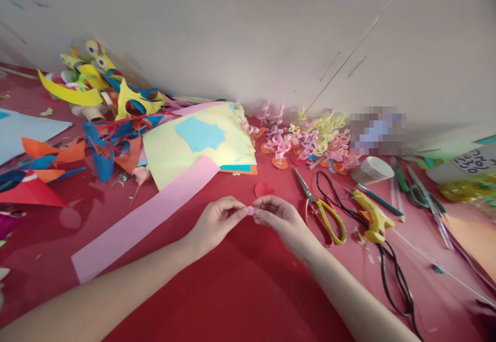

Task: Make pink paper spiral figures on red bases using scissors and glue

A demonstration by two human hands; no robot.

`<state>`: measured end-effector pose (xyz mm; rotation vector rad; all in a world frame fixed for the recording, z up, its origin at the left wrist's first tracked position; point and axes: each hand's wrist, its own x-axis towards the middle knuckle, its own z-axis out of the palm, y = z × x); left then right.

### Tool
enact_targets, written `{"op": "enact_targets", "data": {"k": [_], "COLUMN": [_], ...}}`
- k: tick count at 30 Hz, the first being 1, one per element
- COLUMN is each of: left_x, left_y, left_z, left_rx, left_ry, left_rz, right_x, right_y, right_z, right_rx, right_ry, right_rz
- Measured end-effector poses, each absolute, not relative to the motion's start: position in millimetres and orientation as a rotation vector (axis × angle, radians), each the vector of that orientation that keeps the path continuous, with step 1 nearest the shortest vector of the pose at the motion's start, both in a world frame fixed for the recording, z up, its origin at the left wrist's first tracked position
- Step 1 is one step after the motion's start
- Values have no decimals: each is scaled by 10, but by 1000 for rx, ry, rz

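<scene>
Between the fingertips of my left hand and my right hand is a small pink piece of paper. Both hands pinch it, one from each side, just over the red table. Its exact shape is too small to make out. Right behind my fingers lies a red paper circle, partly covered by my right hand. A long pink paper strip lies slantwise to the left of my left hand. Scissors with one red and one yellow handle rest beside my right hand.
At the right lie a yellow glue gun with a black cord, a paper cup and green-handled scissors. Curled pink and yellow paper pieces stand along the wall. Stacked paper sheets and colourful cutouts fill the back left.
</scene>
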<state>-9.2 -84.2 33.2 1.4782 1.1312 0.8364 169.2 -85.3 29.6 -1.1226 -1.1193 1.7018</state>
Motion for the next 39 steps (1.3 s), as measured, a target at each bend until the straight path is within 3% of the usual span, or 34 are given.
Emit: {"op": "enact_targets", "data": {"k": [20,39], "left_x": [-78,-82], "left_y": [-853,-850], "left_z": [308,337], "left_rx": [1529,1500], "left_ry": [1143,1146], "left_rz": [861,859], "right_x": [1654,1692], "right_y": [-872,-841], "right_z": [338,361], "right_rx": [-1346,-1235], "right_ry": [-1364,-1315], "right_rz": [1496,1641]}}
